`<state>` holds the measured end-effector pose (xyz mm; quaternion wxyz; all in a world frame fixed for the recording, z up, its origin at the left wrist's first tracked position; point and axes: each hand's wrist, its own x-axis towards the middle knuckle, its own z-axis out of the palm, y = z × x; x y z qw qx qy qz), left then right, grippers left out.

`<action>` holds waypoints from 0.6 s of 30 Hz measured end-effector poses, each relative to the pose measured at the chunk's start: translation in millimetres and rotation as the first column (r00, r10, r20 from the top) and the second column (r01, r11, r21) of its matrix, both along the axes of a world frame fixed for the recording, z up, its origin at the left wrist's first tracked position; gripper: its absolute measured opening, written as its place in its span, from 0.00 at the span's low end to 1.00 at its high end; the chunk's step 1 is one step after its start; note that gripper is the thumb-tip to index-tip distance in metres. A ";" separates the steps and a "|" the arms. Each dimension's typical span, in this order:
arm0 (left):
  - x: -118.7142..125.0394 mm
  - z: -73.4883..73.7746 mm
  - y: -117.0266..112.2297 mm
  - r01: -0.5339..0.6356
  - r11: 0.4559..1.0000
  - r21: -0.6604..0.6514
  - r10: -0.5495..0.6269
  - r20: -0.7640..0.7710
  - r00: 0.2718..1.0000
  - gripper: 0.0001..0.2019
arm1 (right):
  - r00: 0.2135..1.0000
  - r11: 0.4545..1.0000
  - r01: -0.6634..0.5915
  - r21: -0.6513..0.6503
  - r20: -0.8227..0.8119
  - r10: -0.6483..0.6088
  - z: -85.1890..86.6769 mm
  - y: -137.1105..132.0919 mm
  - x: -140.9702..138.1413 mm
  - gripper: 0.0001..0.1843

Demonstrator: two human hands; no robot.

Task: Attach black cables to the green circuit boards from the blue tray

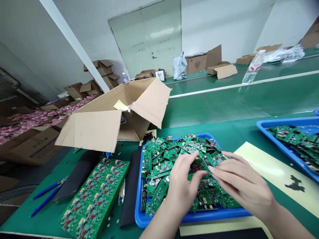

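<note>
A blue tray point(139, 217) in front of me is heaped with several small green circuit boards point(161, 156). Both my hands are over the heap. My left hand point(183, 186) pinches one small board point(199, 165) between thumb and fingers. My right hand point(240, 184) lies flat over the boards with its fingertips touching the same board. To the left of the tray lies a large green panel of joined boards point(96, 196).
An open cardboard box point(99, 127) lies tipped behind the tray. Blue-handled cutters point(47, 196) and a black mat point(77, 174) are at the left. A second blue tray point(286, 146) of boards sits at the right, next to a yellow sheet point(266, 169). A water bottle point(253, 68) stands on the far bench.
</note>
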<state>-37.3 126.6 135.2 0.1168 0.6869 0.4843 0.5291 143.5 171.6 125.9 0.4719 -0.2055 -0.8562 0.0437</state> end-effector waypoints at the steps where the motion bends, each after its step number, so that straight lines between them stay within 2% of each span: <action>1: -1.0 0.4 0.3 -0.009 1.000 0.006 0.009 0.007 1.000 0.17 | 1.000 1.000 -0.013 -0.014 0.018 0.014 -1.0 0.2 0.6 0.19; 3: -2.8 2.1 0.6 -0.039 0.999 0.023 0.038 0.034 0.999 0.15 | 0.999 0.996 -0.049 -0.077 0.011 0.050 -2.3 0.1 2.6 0.19; 6: -3.2 5.0 0.3 -0.066 0.995 0.075 0.064 0.025 0.998 0.13 | 0.989 0.956 -0.086 -0.280 -0.138 0.048 -3.6 -1.4 6.7 0.19; 8: -1.6 5.5 0.0 -0.047 0.992 0.116 0.052 -0.038 0.998 0.13 | 0.975 0.870 -0.115 -0.480 -0.220 0.007 -4.2 -2.8 7.8 0.16; 10: 0.7 4.6 -0.1 -0.018 0.987 0.161 0.035 -0.106 0.994 0.13 | 0.973 0.731 -0.153 -0.665 -0.230 -0.005 -4.1 -4.1 6.3 0.16; 12: 2.8 3.4 0.1 0.009 0.978 0.209 0.023 -0.149 0.989 0.13 | 0.976 0.592 -0.191 -0.783 -0.216 0.029 -3.4 -5.2 2.7 0.18; 13: 3.6 3.0 0.4 0.017 0.972 0.233 0.021 -0.160 0.987 0.12 | 0.974 0.539 -0.211 -0.816 -0.224 0.043 -3.0 -5.7 0.6 0.19; 15: 4.2 2.9 0.8 0.022 0.962 0.273 0.026 -0.169 0.985 0.13 | 0.961 0.463 -0.261 -0.847 -0.276 0.038 -2.8 -6.6 -3.1 0.21; 18: 3.7 3.4 1.0 -0.008 0.953 0.303 0.060 -0.163 0.985 0.11 | 0.919 0.403 -0.362 -0.840 -0.393 0.006 -3.9 -8.0 -5.6 0.20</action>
